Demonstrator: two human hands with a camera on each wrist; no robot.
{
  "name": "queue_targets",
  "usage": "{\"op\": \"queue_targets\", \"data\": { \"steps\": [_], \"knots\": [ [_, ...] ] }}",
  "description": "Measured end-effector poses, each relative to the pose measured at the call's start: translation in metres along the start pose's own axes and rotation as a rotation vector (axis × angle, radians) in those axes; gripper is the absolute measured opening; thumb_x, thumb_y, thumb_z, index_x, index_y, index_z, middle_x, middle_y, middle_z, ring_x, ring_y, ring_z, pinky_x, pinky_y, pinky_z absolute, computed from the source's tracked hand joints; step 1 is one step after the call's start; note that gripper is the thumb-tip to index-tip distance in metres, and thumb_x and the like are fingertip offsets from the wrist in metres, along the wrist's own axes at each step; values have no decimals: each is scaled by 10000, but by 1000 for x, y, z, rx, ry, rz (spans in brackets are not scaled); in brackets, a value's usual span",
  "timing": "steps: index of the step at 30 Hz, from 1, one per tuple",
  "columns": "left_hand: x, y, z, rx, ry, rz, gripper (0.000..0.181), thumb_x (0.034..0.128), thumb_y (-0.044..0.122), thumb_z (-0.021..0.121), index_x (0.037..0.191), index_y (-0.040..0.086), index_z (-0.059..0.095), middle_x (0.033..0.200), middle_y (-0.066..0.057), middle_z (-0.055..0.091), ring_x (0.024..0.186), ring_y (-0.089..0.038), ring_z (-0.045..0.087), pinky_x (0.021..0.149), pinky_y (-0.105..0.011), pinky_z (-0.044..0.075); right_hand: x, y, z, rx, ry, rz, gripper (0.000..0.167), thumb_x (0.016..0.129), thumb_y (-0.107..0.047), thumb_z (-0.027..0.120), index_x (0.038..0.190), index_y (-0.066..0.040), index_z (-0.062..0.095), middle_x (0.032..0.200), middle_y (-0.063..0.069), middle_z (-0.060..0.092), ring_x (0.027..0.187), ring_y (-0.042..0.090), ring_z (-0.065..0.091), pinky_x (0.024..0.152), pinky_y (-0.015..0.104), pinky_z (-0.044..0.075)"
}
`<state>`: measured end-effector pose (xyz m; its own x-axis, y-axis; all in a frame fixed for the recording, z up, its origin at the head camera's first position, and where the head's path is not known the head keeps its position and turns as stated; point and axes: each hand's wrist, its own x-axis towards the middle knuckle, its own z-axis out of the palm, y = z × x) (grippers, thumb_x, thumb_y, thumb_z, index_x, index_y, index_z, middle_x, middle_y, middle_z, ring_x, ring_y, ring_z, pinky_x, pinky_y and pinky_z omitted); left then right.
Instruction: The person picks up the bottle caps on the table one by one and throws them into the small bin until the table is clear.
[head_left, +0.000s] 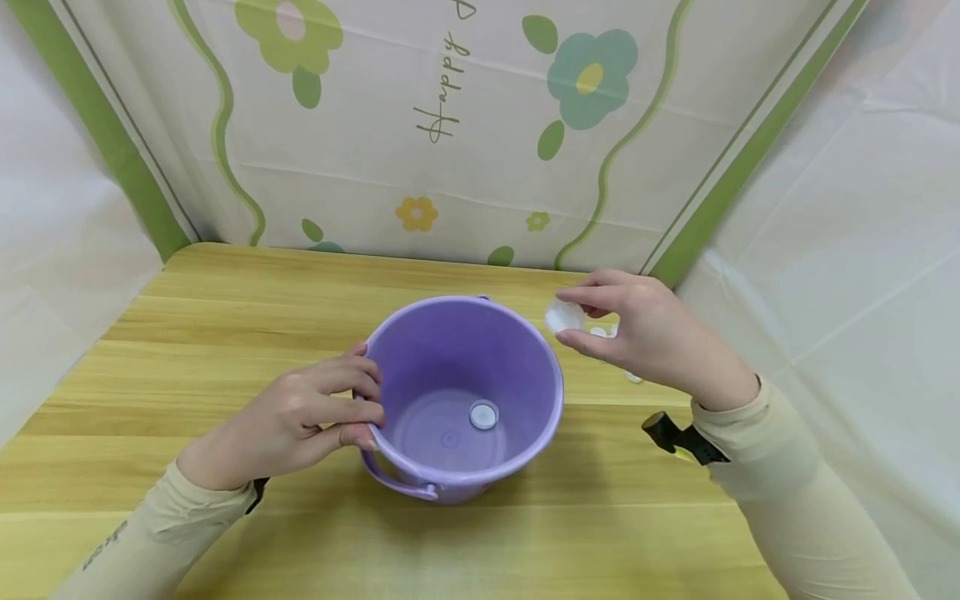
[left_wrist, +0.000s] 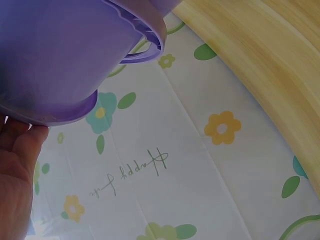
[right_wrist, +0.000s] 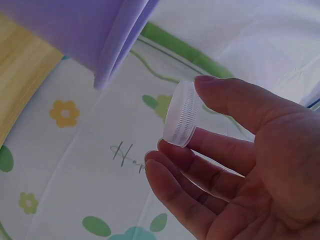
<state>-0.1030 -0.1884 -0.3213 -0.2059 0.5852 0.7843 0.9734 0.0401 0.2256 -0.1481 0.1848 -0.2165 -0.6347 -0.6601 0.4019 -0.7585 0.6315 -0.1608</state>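
A purple bucket (head_left: pixel 465 337) with a handle stands on the wooden table. My left hand (head_left: pixel 307 410) grips its left rim, fingertips over the edge. On the bucket's floor lies one small round white cap (head_left: pixel 483 415). Beyond the right rim, above the table, my right hand (head_left: pixel 648 329) pinches a translucent white bottle cap (head_left: pixel 564 317) between thumb and fingers. Its ridged side shows in the right wrist view, where the cap (right_wrist: pixel 181 115) is tilted on edge. In the left wrist view, fingers (left_wrist: pixel 35 140) touch the bucket's edge.
Several small white caps (head_left: pixel 598 332) lie on the table behind my right hand, partly hidden by it. A floral cloth (head_left: pixel 480 183) hangs along the table's far edge. White sheeting (head_left: pixel 885 250) hangs at both sides.
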Motion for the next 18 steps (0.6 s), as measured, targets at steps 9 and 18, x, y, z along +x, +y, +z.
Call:
{"op": "queue_targets", "data": {
  "steps": [9, 18],
  "knots": [
    [-1, 1, -1, 16, -6, -8, 210, 975, 241, 642, 928, 52, 721, 969, -82, 628, 1017, -258, 567, 1143, -488, 352, 10, -19, 9, 19, -45, -54, 407, 806, -198, 846, 1155, -28, 721, 1039, 20, 666, 804, 117, 594, 627, 264, 533],
    [-1, 2, -1, 15, 3, -10, 210, 972, 240, 647, 930, 49, 724, 966, -84, 629, 1018, -260, 570, 1145, -485, 349, 16, -33, 22, 60, -78, -106, 395, 814, -186, 840, 1156, -26, 722, 1012, 19, 654, 802, 112, 598, 643, 240, 539]
  ]
}}
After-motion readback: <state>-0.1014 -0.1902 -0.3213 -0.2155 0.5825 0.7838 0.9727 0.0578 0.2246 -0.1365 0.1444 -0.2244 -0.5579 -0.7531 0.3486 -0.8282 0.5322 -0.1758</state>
